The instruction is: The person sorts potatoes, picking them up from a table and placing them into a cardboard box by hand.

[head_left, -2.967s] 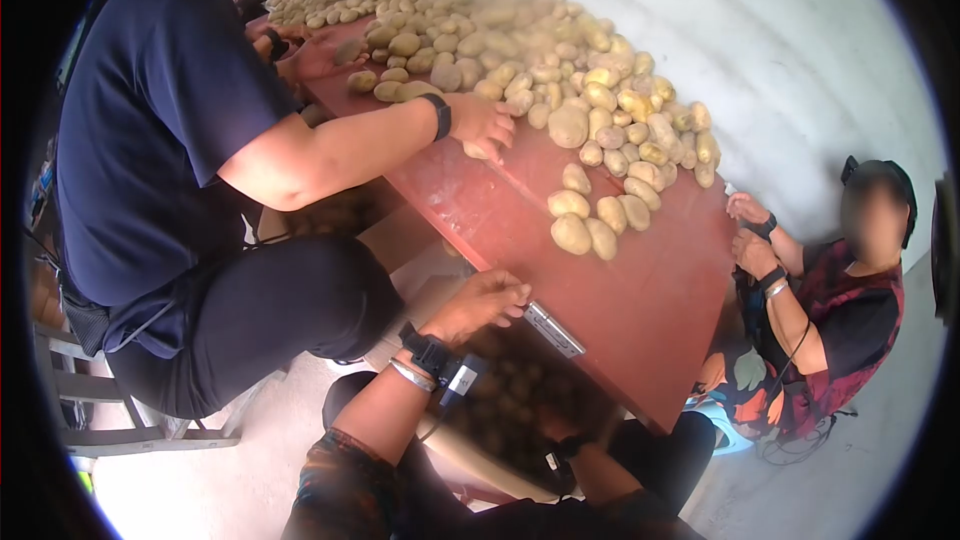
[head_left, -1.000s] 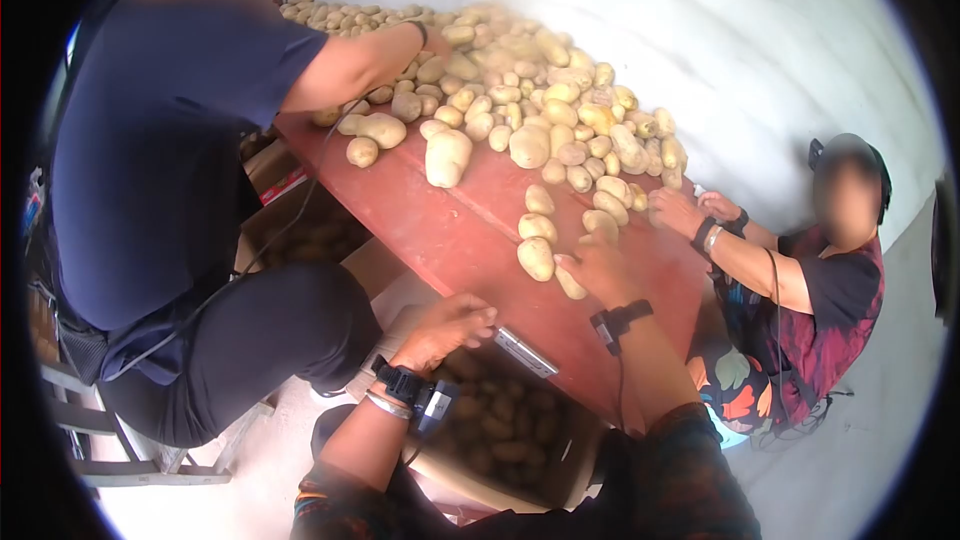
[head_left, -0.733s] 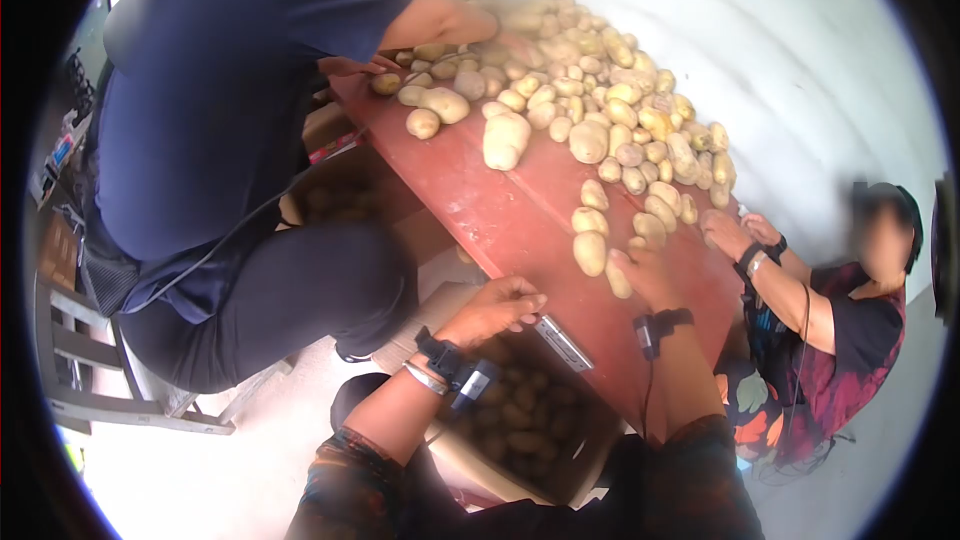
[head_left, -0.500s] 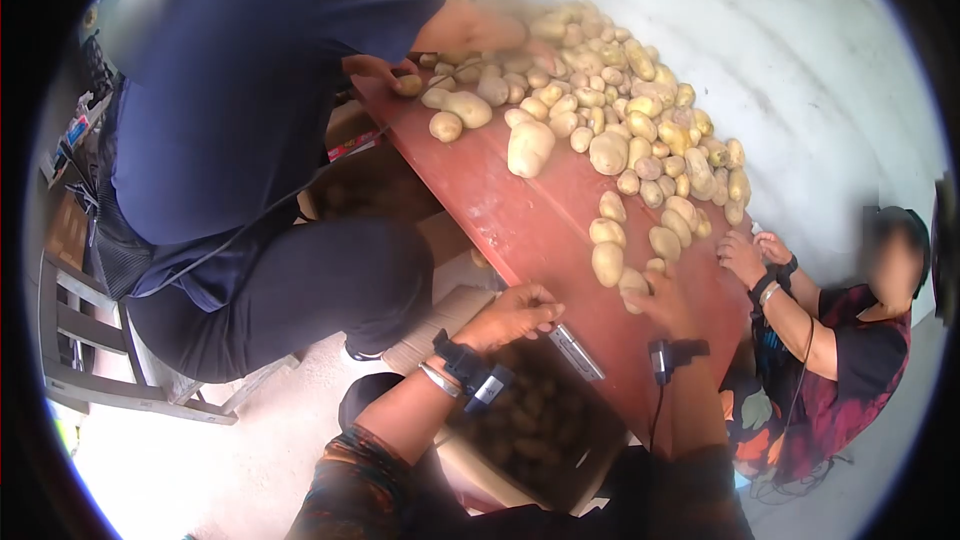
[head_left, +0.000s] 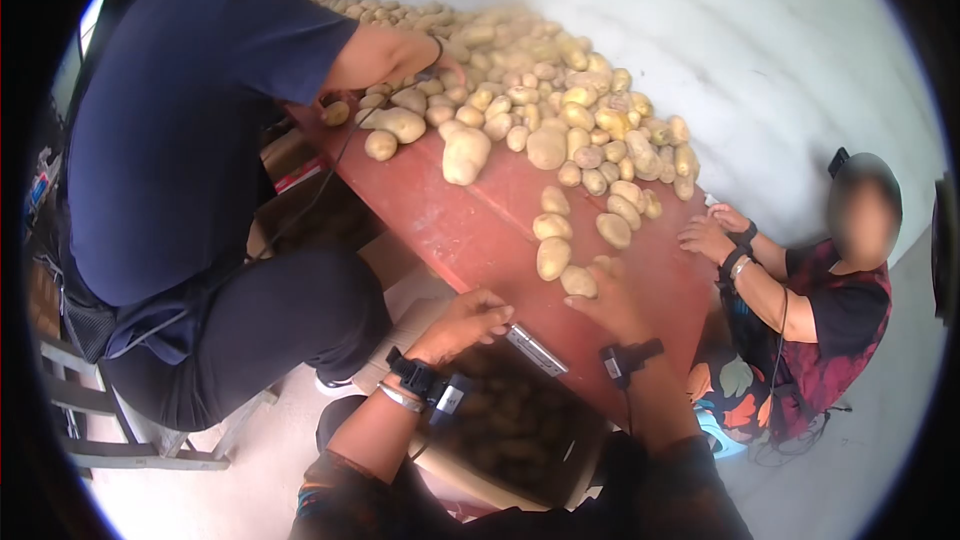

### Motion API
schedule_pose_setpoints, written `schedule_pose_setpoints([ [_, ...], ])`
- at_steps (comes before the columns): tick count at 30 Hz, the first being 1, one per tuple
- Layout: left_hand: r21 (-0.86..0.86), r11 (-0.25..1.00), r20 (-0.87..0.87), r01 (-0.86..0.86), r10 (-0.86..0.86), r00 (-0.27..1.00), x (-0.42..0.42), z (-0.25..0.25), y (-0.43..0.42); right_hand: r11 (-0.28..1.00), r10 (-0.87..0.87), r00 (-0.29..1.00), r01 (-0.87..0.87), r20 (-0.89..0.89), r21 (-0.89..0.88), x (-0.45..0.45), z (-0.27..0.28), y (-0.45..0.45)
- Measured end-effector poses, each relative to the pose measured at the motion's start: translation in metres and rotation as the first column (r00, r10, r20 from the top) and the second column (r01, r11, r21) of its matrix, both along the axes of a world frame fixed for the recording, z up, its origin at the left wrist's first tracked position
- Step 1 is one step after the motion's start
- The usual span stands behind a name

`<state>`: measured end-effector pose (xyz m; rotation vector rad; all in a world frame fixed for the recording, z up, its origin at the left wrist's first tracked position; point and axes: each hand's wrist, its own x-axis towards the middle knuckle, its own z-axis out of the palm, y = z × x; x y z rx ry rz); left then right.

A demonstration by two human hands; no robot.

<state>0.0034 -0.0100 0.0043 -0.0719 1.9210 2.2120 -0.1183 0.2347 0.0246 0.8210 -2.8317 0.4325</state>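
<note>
My right hand (head_left: 615,310) reaches over the red table, its thumb and fingers around a potato (head_left: 578,281) that rests on the surface. That potato ends a short row of potatoes (head_left: 552,228) leading toward the heap. My left hand (head_left: 470,325) is at the table's near edge with fingertips pinched together; whether something small is between them is hidden. Right beside those fingertips lies a narrow metal strip (head_left: 537,351) along the edge. Each of my wrists carries a strapped device.
A big heap of potatoes (head_left: 540,70) covers the far side of the red table (head_left: 480,230). Below its near edge stands a box (head_left: 460,480) with potatoes inside. One person (head_left: 190,140) sits at the left, hands at the potatoes; another person (head_left: 850,290) sits at the right.
The camera view has turned, so the scene sits farther left. My right hand stays at the same potato and my left hand stays by the metal strip. The left person's head now shows partly.
</note>
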Motion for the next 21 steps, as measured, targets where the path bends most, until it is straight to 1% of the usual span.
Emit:
schedule_pose_setpoints([
  [2, 0.004, 1.000, -0.008, -0.021, 0.021, 1.000, 0.001, 0.002, 0.000, 1.000, -0.018, 0.997, 0.018, 0.069, -0.001, 0.000, 0.003, -0.002],
  [6, -0.017, 1.000, 0.025, 0.017, -0.017, 1.000, 0.000, 0.004, -0.002, 0.999, 0.007, 0.998, -0.009, 0.062, 0.033, -0.001, 0.005, 0.000],
  [8, -0.009, 1.000, 0.012, 0.017, -0.017, 1.000, -0.001, 0.003, -0.002, 0.998, 0.055, 0.998, -0.054, 0.022, -0.019, 0.001, 0.002, 0.003],
  [11, -0.016, 1.000, 0.019, 0.016, -0.016, 1.000, 0.000, 0.005, -0.001, 0.997, 0.057, 0.998, -0.055, 0.040, -0.058, 0.008, 0.005, 0.003],
  [14, -0.014, 1.000, 0.022, 0.019, -0.019, 1.000, 0.000, 0.004, 0.000, 0.997, 0.072, 0.997, -0.072, 0.002, -0.024, 0.012, 0.007, 0.003],
  [18, -0.019, 1.000, 0.026, 0.008, -0.007, 1.000, 0.002, 0.005, 0.001, 0.997, 0.050, 0.997, -0.047, 0.050, -0.066, 0.010, -0.001, 0.003],
  [20, 0.032, 0.999, 0.000, -0.016, 0.016, 1.000, 0.001, 0.000, 0.000, 0.990, 0.059, 0.998, -0.055, 0.028, -0.127, 0.006, -0.007, 0.004],
  [21, 0.033, 0.999, 0.014, -0.041, 0.040, 0.999, 0.001, -0.003, 0.000, 0.989, 0.084, 0.996, -0.078, 0.042, -0.126, 0.005, -0.008, 0.002],
])
